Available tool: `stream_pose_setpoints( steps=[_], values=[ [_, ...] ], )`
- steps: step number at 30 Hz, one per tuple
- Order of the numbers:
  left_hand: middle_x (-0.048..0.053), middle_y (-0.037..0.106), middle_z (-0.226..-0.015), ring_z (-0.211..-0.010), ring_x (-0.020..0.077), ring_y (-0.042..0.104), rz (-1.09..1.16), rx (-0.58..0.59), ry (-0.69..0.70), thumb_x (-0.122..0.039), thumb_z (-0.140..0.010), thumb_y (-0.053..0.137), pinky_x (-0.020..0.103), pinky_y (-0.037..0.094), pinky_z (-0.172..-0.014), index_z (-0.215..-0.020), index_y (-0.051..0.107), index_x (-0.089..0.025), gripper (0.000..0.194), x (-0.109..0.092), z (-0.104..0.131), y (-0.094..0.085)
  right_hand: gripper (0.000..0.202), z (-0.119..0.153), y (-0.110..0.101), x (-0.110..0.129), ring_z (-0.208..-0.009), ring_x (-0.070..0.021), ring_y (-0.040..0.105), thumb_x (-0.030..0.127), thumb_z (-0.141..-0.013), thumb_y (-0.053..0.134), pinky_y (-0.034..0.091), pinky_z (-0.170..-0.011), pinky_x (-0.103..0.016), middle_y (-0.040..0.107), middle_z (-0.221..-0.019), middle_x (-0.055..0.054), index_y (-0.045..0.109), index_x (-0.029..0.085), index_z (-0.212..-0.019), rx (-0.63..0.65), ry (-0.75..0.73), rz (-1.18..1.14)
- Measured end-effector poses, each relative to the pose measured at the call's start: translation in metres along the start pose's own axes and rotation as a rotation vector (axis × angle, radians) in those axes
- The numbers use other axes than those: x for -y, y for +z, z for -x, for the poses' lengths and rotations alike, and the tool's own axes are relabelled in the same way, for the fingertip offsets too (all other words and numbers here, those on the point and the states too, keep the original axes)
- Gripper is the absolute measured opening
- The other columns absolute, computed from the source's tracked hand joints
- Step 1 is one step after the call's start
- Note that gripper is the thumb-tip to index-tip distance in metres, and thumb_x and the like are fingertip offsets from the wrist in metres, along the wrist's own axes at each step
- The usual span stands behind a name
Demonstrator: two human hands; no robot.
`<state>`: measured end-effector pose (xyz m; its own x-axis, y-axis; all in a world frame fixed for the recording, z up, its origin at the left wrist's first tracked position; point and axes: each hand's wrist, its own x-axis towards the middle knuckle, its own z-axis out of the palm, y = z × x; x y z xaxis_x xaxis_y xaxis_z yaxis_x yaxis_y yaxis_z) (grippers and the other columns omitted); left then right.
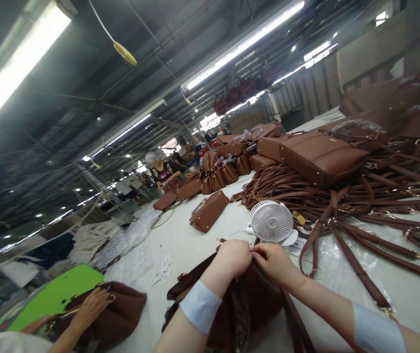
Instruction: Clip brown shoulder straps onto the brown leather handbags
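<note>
A brown handbag (265, 299) stands in front of me on the white table, partly covered by my forearms. My left hand (235, 256) is closed at the bag's far upper edge. Beside it, fingertips almost touching, my right hand (273, 264) pinches at the same spot; what the fingers hold is small and hidden. A brown strap (295, 323) hangs down at the bag's right side. Just beyond my hands a white fan (272, 221) stands on the table.
A co-worker's hand (94, 306) rests on another brown bag (127, 306) by a green board (61, 289). Many brown straps (346, 220) lie heaped at right under stacked bags (324, 154). One small bag (210, 211) lies mid-table; white slips (163, 269) lie nearer. Another person (164, 171) works farther back.
</note>
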<state>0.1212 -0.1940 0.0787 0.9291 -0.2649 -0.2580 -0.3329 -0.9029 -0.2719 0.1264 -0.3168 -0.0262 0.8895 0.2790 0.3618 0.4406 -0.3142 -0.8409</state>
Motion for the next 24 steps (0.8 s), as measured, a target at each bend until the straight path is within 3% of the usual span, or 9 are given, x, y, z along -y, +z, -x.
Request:
stream_pose_setpoints(
  steps=[9, 20, 22, 24],
  values=[
    [0.018, 0.072, -0.095, -0.092, 0.0332, 0.070, 0.008, 0.048, 0.023, -0.024, -0.089, 0.041, 0.045, 0.056, -0.080, -0.098, 0.071, -0.011, 0.034, -0.006, 0.010, -0.014, 0.021, 0.008, 0.003, 0.002, -0.076, -0.0220, 0.067, 0.028, -0.085, 0.049, 0.046, -0.069, -0.031, 0.074, -0.081, -0.006, 0.068, 0.020, -0.079, -0.052, 0.009, -0.034],
    [0.017, 0.072, -0.091, -0.087, 0.0330, 0.070, 0.049, 0.044, 0.031, -0.018, -0.083, 0.051, 0.043, 0.057, -0.074, -0.095, 0.068, -0.012, 0.022, 0.001, 0.026, -0.003, 0.028, 0.011, 0.006, 0.001, -0.077, -0.0241, 0.065, 0.036, -0.091, 0.040, 0.044, -0.070, -0.034, 0.070, -0.078, -0.007, 0.062, 0.021, -0.081, -0.045, -0.021, 0.146],
    [0.017, 0.071, -0.092, -0.087, 0.0319, 0.069, 0.122, -0.020, 0.032, -0.022, -0.087, 0.050, 0.042, 0.055, -0.076, -0.094, 0.068, -0.012, 0.022, 0.009, 0.030, -0.003, 0.027, 0.009, 0.004, 0.000, -0.075, -0.0235, 0.064, 0.036, -0.091, 0.040, 0.044, -0.069, -0.034, 0.069, -0.077, -0.006, 0.060, 0.021, -0.080, -0.009, -0.023, 0.160],
    [0.015, 0.072, -0.091, -0.086, 0.0290, 0.069, 0.316, -0.157, 0.004, -0.030, -0.089, 0.051, 0.039, 0.055, -0.077, -0.103, 0.065, -0.014, 0.026, 0.020, 0.041, -0.001, 0.025, 0.003, -0.001, 0.000, -0.075, -0.0229, 0.064, 0.039, -0.091, 0.043, 0.045, -0.069, -0.034, 0.068, -0.077, -0.005, 0.059, 0.021, -0.082, 0.040, -0.029, 0.170]
  ],
)
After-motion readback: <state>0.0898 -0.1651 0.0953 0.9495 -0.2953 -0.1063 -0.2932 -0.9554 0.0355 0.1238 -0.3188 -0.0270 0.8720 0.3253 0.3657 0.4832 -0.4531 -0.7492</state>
